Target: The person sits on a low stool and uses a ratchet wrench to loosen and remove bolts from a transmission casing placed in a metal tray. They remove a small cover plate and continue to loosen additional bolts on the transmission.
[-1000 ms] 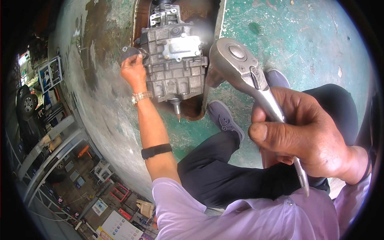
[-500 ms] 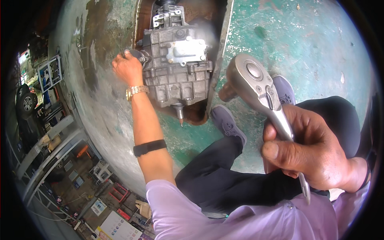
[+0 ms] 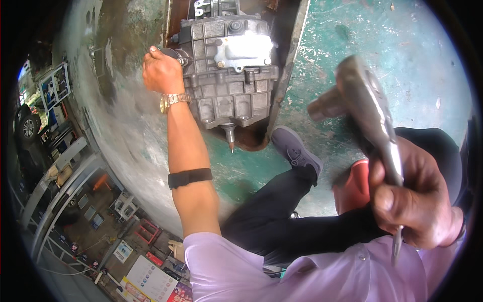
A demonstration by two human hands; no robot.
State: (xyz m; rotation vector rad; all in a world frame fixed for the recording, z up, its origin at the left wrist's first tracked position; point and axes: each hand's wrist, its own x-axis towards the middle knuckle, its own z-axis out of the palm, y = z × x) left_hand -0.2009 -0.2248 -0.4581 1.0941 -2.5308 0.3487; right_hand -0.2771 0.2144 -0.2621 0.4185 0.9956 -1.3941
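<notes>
A grey cast-metal gearbox (image 3: 231,95) lies in a rusty metal tray (image 3: 289,70), its pointed shaft end toward me. My left hand (image 3: 163,70) is closed at the gearbox's left side, on a dark round fitting (image 3: 177,56) with bolts; most of its fingertips are hidden under the hand. In front of my body, my right hand (image 3: 412,196) grips a steel ratchet wrench (image 3: 370,100) by its handle, thumb across it. A short socket (image 3: 324,105) sits on the wrench head and points left, apart from the gearbox. The wrench head is slightly blurred.
The painted green floor (image 3: 347,40) is worn. My shoe (image 3: 297,151) rests near the tray's corner. A red container (image 3: 354,186) stands beside my leg, partly behind my right hand. To the left are a wheel (image 3: 30,128), a red rack (image 3: 147,234) and printed boards (image 3: 151,279).
My right hand has moved right and turned the ratchet wrench, so its socket now shows side-on. The red container has come into sight. My left hand stays at the gearbox's side.
</notes>
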